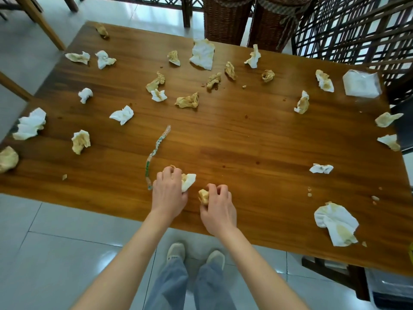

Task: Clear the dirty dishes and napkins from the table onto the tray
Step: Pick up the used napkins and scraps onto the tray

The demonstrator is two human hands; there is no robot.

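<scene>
I am gripping 1 crumpled napkin [188, 180] in my left hand [168, 191] and another napkin [203, 196] in my right hand [218, 211], the straw wrapper [156, 151] lying lengthwise just left of my left fingers [169, 173].

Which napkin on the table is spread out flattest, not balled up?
The large white crumpled paper napkin at the far edge of the brown wooden table, by the wicker baskets: it lies opened almost sheet-like, while most others are tight wads.

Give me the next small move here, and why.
Probably lift both hands off the table: the left hand already grips a white napkin and the right hand a stained wad. No tray is in view, so the drop spot is unclear.
</scene>
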